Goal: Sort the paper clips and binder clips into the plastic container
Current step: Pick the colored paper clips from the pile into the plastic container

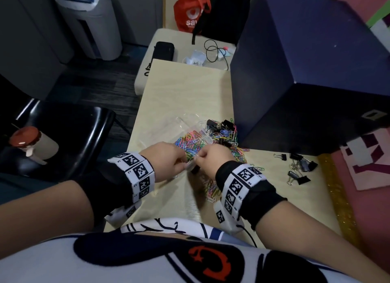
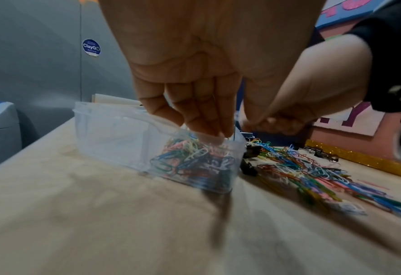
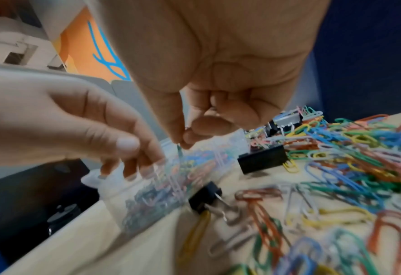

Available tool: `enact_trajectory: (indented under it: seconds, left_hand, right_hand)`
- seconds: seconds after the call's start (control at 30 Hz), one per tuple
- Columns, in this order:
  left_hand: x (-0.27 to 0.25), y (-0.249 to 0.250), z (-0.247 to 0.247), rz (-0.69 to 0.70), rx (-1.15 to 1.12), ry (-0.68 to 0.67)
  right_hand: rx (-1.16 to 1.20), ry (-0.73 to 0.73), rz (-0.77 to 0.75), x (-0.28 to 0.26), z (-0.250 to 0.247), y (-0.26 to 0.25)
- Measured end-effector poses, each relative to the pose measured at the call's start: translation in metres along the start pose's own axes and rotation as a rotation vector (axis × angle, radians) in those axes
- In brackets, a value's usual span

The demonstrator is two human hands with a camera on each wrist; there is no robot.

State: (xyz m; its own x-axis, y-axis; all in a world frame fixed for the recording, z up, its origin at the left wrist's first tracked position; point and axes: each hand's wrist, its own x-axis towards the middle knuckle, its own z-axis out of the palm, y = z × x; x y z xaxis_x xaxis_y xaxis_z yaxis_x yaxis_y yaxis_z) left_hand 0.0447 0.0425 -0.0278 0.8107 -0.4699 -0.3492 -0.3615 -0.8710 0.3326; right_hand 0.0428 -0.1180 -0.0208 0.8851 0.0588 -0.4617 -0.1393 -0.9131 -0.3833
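A clear plastic container (image 1: 188,125) lies on the pale table (image 1: 181,88), its near compartment full of coloured paper clips (image 2: 195,160). My left hand (image 1: 185,163) holds the container's near rim, fingertips (image 2: 214,133) curled over the edge. My right hand (image 3: 183,141) pinches a thin green paper clip (image 3: 179,151) between thumb and forefinger just above that compartment. A loose heap of coloured paper clips (image 1: 229,138) with black binder clips (image 1: 223,124) mixed in lies to the right of the container. Two black binder clips (image 3: 260,160) sit right beside its wall.
A group of black binder clips (image 1: 299,169) lies on the table further right. A big dark blue box (image 1: 306,72) stands behind the heap. More paper clips (image 1: 211,188) are spread under my right wrist. A black chair with a bottle (image 1: 31,143) stands to the left.
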Motion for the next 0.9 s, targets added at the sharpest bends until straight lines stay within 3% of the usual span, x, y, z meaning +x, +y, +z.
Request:
enact_trajectory:
  seconds: [0.17,0.33,0.5,0.9]
  left_hand:
    - [-0.005,-0.005,-0.001,0.013,0.054,-0.026]
    - [-0.002,-0.013,0.001,0.003,0.121,0.054]
    - [0.002,-0.012,0.007,0.070,0.409,-0.021]
    - [0.001,-0.011,0.010,0.051,0.475,-0.034]
  right_hand:
    - [0.144,0.085,-0.013,-0.001,-0.016,-0.002]
    - [-0.100,-0.052,-0.071,-0.009,-0.006,0.010]
    - [-0.288,-0.135,-0.151,-0.013,0.026,0.019]
    - [-0.342,-0.034,-0.144,-0.008,0.039,0.034]
